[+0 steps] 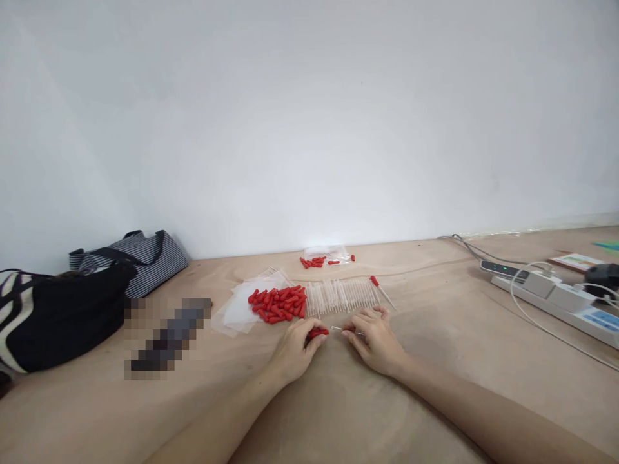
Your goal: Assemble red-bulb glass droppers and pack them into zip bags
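My left hand [296, 348] pinches a red rubber dropper bulb [319, 333], its open end facing right. Opposite it, my right hand [374, 341] holds a thin clear glass dropper tube [336, 329] whose end points at the bulb, with a small gap between them. Beyond my left hand lies a pile of red rubber bulbs [280, 303]. A row of clear glass tubes [343, 295] lies side by side to the right of that pile. At the row's right end rests a dropper [384, 293] with a red bulb on its tube.
Clear plastic bags [239, 306] lie under and left of the pile. More red bulbs [313, 262] and a bag sit near the wall. Black and striped bags [149, 264] stand at left, beside a blurred dark object [169, 338]. A power strip [565, 303] with cables is at right.
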A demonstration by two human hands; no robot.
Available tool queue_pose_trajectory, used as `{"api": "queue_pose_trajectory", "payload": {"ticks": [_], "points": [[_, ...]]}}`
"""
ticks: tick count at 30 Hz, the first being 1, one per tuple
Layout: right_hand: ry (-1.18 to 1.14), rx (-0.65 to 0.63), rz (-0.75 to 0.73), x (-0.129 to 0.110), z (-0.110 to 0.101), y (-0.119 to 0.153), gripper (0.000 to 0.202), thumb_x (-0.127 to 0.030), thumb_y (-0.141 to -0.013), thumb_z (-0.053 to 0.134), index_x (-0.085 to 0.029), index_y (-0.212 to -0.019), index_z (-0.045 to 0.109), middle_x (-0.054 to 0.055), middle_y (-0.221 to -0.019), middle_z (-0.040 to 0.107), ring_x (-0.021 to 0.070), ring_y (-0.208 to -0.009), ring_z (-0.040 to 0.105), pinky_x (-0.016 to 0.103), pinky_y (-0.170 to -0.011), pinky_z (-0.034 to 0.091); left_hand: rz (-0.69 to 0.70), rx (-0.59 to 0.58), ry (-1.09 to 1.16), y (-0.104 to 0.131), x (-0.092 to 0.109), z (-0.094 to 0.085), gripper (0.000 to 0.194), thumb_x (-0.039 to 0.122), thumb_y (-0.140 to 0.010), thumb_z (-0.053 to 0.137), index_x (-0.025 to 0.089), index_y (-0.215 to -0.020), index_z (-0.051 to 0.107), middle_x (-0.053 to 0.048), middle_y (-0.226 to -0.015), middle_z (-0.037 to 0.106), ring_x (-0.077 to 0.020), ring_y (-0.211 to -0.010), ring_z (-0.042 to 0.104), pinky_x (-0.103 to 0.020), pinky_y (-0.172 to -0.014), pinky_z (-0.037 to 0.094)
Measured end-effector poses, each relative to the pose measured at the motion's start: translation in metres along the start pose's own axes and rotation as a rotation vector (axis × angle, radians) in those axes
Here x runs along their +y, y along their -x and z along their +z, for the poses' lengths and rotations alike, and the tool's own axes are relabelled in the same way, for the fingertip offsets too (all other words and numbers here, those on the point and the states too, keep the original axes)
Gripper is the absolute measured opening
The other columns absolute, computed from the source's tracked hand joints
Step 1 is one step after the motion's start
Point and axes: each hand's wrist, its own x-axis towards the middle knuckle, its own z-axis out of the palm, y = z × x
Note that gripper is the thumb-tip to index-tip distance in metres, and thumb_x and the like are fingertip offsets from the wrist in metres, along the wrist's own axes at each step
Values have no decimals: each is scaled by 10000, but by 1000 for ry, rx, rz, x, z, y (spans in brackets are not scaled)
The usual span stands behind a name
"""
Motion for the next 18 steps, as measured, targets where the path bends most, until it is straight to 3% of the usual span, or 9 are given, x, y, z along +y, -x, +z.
{"api": "queue_pose_trajectory", "payload": {"ticks": [12,18], "points": [[-76,-32,-34,-4,1,1,167,-233,-847,396,-196,-743,521,-27,-682,600,112,-649,518,376,-844,191,-8,24,25,-2,2,2,123,253,-782,492,203,-839,588,3,-785,626,-161,-756,542,-287,-716,397],[-89,-67,-73,-5,2,0,174,-214,-847,384,-185,-745,522,-24,-689,586,98,-639,500,303,-746,216,-24,27,71,-2,2,5,151,268,-785,475,182,-801,598,-4,-741,630,-150,-688,551,-257,-640,410]]}}
